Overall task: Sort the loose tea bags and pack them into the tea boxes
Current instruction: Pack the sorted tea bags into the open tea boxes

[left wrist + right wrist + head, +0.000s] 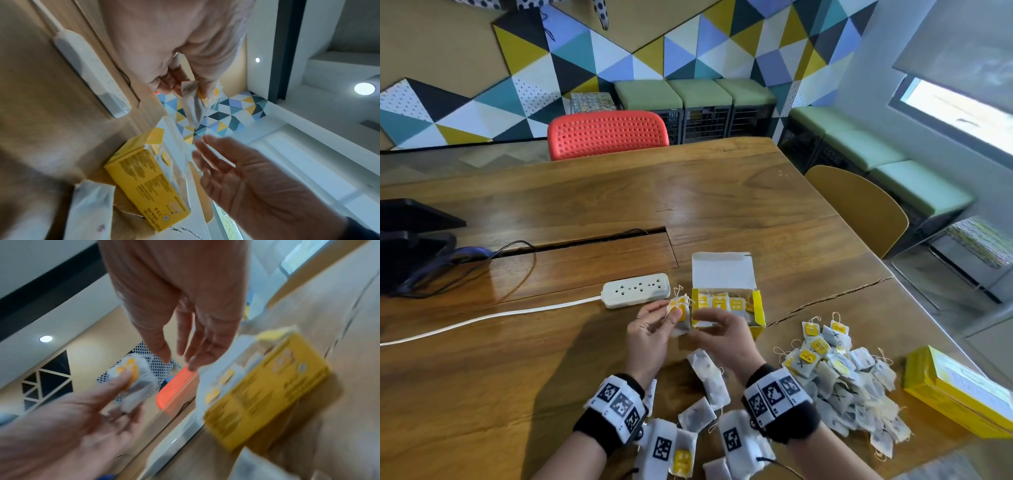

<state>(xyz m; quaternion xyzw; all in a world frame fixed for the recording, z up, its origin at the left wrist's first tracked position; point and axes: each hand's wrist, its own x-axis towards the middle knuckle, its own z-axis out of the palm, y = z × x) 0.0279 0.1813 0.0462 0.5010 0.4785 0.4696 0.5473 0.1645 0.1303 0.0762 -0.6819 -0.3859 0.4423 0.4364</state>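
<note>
- Wood table (722, 192) before us; patterned wall behind.
- Our left hand (650, 334) pinches a small bunch of tea bags (680, 310), just left of the open box (726, 301).
- Our right hand (726, 334) is beside the bunch, fingers relaxed, holding nothing.
- Open box already holds upright bags.
- Loose pile (842, 377) right of our wrists; second box (959, 394) beyond it.
- Power strip (635, 290) left of the open box.

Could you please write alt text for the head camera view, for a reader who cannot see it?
A person's left hand pinches a small bunch of white tea bags with yellow tags beside an open yellow cardboard tea box, the empty right hand close by. More loose tea bags lie heaped on the wooden table.
</note>
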